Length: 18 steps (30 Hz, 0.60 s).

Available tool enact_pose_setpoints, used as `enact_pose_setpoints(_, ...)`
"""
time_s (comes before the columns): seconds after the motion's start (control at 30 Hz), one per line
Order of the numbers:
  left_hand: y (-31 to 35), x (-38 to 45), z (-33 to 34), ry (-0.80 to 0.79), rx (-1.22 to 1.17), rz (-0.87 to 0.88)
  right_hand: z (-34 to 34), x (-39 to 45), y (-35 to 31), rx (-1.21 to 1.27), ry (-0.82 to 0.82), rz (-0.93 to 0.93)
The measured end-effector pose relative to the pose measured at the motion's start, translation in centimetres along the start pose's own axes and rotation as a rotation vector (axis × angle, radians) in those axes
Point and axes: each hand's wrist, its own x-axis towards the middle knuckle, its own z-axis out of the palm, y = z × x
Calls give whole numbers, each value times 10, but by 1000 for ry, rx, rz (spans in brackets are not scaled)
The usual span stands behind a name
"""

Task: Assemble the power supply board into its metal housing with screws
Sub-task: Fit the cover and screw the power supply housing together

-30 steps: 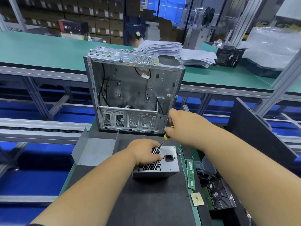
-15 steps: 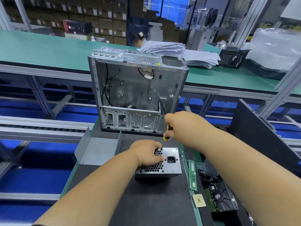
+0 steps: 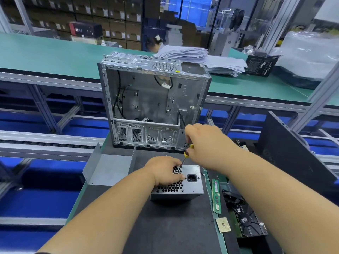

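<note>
The left grip [image 3: 166, 171] rests palm-down on the power supply box [image 3: 190, 186], fingers spread over its vent holes. Just above, the right grip [image 3: 205, 143] clasps a yellow-handled screwdriver [image 3: 185, 156], tip at the box's top edge. The open metal case [image 3: 154, 99] stands beyond both grips on the table [image 3: 165, 226].

matt grey metal housing [image 3: 192, 187], bare steel case [image 3: 146, 92]

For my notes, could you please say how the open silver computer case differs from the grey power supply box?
The open silver computer case stands upright, untouched; the grey power supply box lies under the left hand. The case is larger and open-sided; the box is closed, with honeycomb vents. Both are metal.
</note>
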Motion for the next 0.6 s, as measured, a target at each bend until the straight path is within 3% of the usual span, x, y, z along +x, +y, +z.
enact_pose_setpoints(0.27, -1, 1, 1, -4, -2, 0, -4, 0, 2, -157, -8, -112)
enact_pose_setpoints(0.37, -2, 1, 1, -7, 10, 10, -1, 1, 2, -73, -59, -121)
enact_pose_setpoints(0.5, -3, 3, 2, -6, 0, 9, -3, 8, 4, -39, -123, -3)
enact_pose_setpoints(0.6, -3, 2, 5, 19, -17, 18, 1, 10, 2, -239, -114, 132)
